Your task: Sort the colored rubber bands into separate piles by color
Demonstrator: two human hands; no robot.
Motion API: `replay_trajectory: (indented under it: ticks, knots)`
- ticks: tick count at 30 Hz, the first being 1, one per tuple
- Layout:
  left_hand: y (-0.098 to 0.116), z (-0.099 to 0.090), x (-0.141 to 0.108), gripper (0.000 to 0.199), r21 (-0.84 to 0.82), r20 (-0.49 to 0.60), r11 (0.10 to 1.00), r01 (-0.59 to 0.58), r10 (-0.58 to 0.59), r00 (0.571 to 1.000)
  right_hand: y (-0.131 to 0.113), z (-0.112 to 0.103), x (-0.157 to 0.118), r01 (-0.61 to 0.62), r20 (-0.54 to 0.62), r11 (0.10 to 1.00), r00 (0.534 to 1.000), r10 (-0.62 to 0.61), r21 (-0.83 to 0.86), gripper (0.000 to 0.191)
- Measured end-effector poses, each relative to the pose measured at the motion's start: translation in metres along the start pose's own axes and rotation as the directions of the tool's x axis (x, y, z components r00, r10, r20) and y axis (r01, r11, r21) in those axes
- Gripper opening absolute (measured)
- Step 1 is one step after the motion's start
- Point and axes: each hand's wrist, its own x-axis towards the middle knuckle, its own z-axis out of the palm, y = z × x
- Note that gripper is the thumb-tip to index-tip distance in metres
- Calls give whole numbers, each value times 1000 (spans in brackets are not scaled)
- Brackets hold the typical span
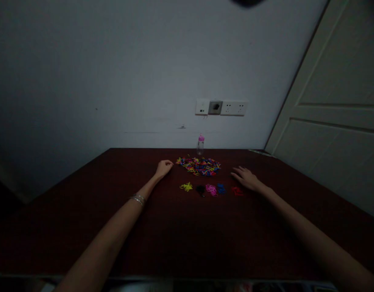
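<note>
My left hand (164, 168) rests on the table just left of a mixed pile of small coloured bands (200, 166). Its fingers are curled together, and whatever may be between them is hidden. To the right of that pile, my right hand (244, 177) lies palm down with its fingers spread, holding nothing visible. Nearest to it is a small group of red bands (237, 191). Further left in the same row lie blue bands (221, 188), pink bands (211, 190), black bands (200, 190) and yellow bands (186, 186).
Behind the pile stands a clear bottle with a pink top (200, 144). The dark red table (174, 235) meets a pale wall bearing a row of sockets (234, 108). A light panelled door (333, 97) stands at the right.
</note>
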Motion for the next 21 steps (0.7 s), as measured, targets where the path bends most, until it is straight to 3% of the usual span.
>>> replay_trajectory:
  ticks: [4, 10, 15, 21]
  knots:
    - [2, -1, -2, 24, -3, -1, 1000, -3, 3, 1000, 9, 10, -5, -59, 16, 998, 998, 59, -25, 55]
    - [3, -1, -2, 25, -12, 12, 999, -42, 42, 999, 4, 9, -9, -71, -1, 996, 997, 71, -49, 54]
    - [6, 0, -4, 26, 74, 49, 995, -70, 66, 997, 4, 10, -9, -81, -8, 995, 997, 80, -57, 54]
    - [31, 3, -15, 35, 138, 84, 974, -179, 168, 982, 5, 13, -7, -75, -24, 996, 997, 74, -56, 55]
